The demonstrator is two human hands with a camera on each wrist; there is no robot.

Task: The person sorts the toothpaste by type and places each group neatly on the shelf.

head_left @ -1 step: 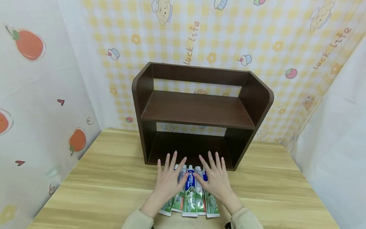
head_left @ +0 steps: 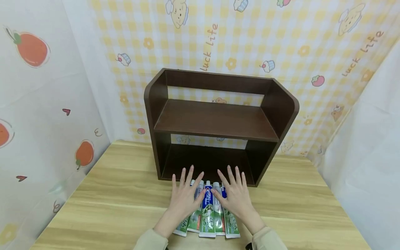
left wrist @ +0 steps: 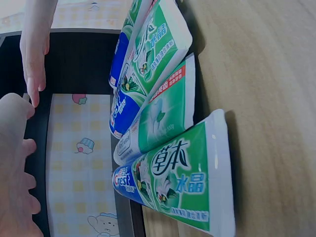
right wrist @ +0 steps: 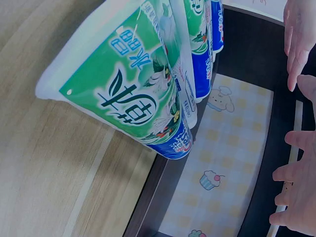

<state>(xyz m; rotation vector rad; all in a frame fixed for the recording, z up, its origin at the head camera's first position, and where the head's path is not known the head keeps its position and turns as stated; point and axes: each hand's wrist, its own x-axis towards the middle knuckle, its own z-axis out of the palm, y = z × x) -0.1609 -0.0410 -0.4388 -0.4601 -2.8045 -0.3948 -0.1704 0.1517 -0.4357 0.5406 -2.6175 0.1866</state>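
Several toothpaste tubes (head_left: 207,222) with green and blue print lie side by side, caps toward the shelf. My left hand (head_left: 182,201) is spread above the tubes on the left, covering part of them. On the other side my right hand (head_left: 236,198) spreads its fingers in the same way. Both thumbs point inward toward the middle tube; whether they touch it I cannot tell. Neither hand grips anything. In the left wrist view a green tube (left wrist: 180,175) lies nearest, and another tube (right wrist: 123,94) fills much of the right wrist view.
A dark brown two-tier shelf (head_left: 215,119) stands just beyond the fingertips, its lower front edge close to the tube caps. It rests on a light wood-grain table (head_left: 103,205). Behind it hangs a yellow checked cloth (head_left: 125,34), with white cloth (head_left: 362,139) at the right side.
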